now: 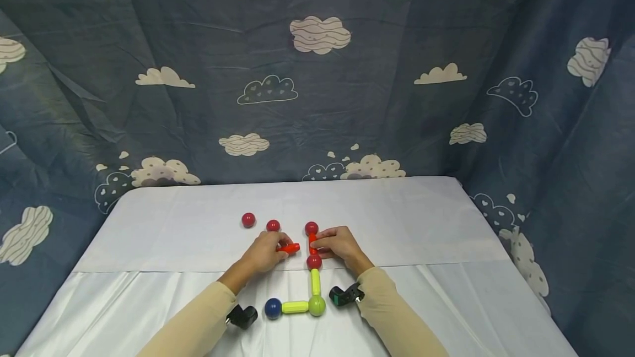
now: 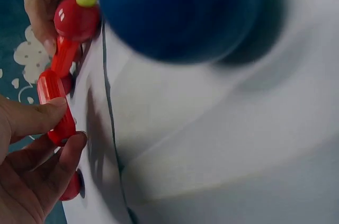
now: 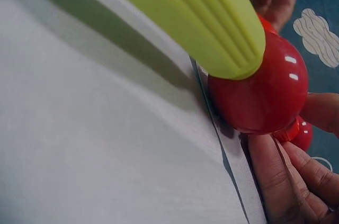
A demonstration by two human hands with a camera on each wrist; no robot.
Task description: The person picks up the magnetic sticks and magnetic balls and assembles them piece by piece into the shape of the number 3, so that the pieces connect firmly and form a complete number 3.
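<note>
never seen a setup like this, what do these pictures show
No machine here, just a person working barehanded. The wide picture comes from a head camera, the two close ones from small black cameras worn at each wrist. The left hand pinches a short, ridged red rod. The right hand grips another red rod between two glossy red balls. From the nearer ball, yellow-green rods and a yellow-green ball lead to a dark blue ball. Two more red balls lie on the white cloth beyond the left hand.

I'm working in a curtained-off booth; cloud-print curtains (image 1: 347,92) are hanging behind and beside my cloth-covered table (image 1: 407,225).
</note>
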